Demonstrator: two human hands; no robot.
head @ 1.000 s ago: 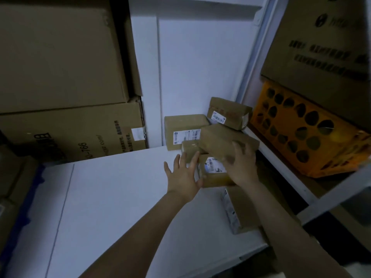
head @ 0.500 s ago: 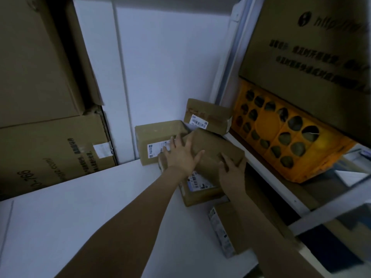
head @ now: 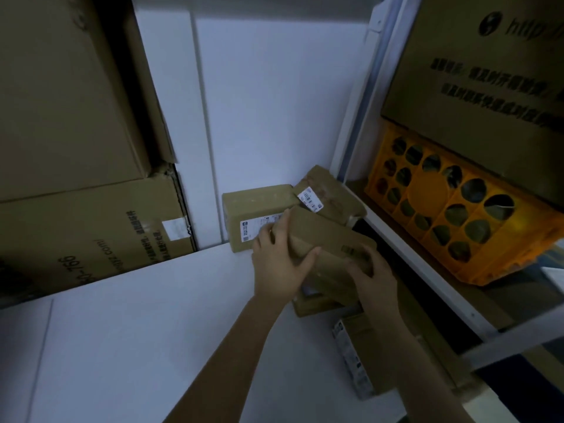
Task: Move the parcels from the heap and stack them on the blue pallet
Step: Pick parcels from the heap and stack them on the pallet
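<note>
Head view: both hands were on one brown cardboard parcel (head: 329, 236). The left hand (head: 279, 267) wrapped its left end, fingers over the far side and thumb on the near face. The right hand (head: 374, 276) gripped its near right corner, fingers curled over the edge. The parcel was tilted, on top of the heap.

Relative to that held parcel:
- directly beneath it, a flatter parcel (head: 317, 303), mostly hidden
- just behind-left, a labelled parcel (head: 256, 206) against the white wall panel (head: 274, 102)
- just behind, a tilted parcel (head: 329, 190) with a barcode sticker, leaning in the corner
- nearer the camera, an on-edge parcel (head: 357, 361) with its label facing left
- below and to the left, the white sheet surface (head: 137, 331) carrying the heap
- right, an orange perforated crate (head: 457, 215) on a white-framed shelf (head: 427, 270), with a printed carton (head: 488, 71) on top of the crate
- far left, two large stacked cartons (head: 61, 102), the lower one printed and torn at its corner

Lighting was dim; label text was unreadable.
</note>
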